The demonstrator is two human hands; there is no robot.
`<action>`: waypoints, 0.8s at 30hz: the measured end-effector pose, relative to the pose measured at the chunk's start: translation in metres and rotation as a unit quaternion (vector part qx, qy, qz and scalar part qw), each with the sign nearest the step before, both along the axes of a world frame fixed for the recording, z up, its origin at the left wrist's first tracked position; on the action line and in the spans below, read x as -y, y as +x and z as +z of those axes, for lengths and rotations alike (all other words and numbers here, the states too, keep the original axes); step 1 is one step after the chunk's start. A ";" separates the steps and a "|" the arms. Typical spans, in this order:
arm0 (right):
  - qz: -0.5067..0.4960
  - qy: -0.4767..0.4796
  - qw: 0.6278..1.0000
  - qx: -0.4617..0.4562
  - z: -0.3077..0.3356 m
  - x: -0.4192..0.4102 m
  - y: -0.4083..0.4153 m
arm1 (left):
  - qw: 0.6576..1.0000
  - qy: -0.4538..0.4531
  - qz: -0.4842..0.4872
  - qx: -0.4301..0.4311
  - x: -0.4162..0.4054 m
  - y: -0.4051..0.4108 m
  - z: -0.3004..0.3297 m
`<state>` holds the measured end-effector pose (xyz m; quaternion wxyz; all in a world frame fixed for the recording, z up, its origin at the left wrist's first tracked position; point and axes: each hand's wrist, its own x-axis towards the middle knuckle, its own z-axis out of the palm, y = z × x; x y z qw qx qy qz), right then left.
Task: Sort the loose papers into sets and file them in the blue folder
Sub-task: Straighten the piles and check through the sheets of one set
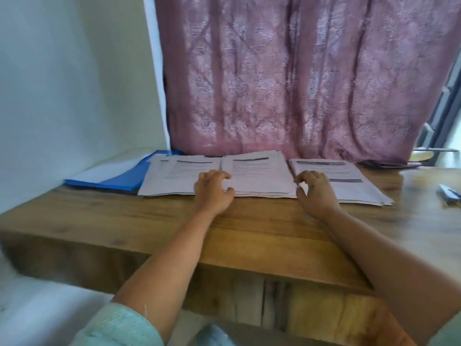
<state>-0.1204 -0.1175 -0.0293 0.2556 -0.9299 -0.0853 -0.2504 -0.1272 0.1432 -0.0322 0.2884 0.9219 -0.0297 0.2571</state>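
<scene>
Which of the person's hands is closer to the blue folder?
Left. The left hand rests on the papers, one pile away from the blue folder; the right hand lies farther right.

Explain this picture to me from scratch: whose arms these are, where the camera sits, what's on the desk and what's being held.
There is no machine here. The single picture comes from a camera worn on a person's head, looking forward and down, so the two bare arms are the wearer's own. On the wooden desk lie three stacks of printed papers side by side: left stack, middle stack, right stack. A blue folder lies open at far left; a pen at far right. The left hand and right hand, fingers curled, sit at the middle stack's two sides, apparently squaring or grasping it.
</scene>
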 end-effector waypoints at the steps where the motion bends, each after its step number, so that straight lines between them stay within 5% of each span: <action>1: 0.020 0.036 0.999 -0.003 0.002 -0.018 0.000 | 0.999 0.004 0.046 -0.006 -0.026 -0.001 -0.001; 6: 0.135 0.089 0.981 -0.106 -0.002 -0.125 -0.001 | 0.947 -0.150 0.272 -0.082 -0.139 0.002 -0.010; 10: 0.146 0.059 0.974 -0.160 -0.007 -0.197 0.003 | 0.916 -0.214 0.320 -0.113 -0.158 0.017 -0.011; 18: 0.080 -0.176 0.968 -0.161 -0.021 -0.237 0.027 | 0.939 -0.149 0.275 -0.144 -0.174 0.044 -0.020; 24: 0.134 -0.149 0.968 -0.148 -0.011 -0.219 0.040 | 0.941 -0.153 0.267 -0.143 -0.175 0.052 -0.019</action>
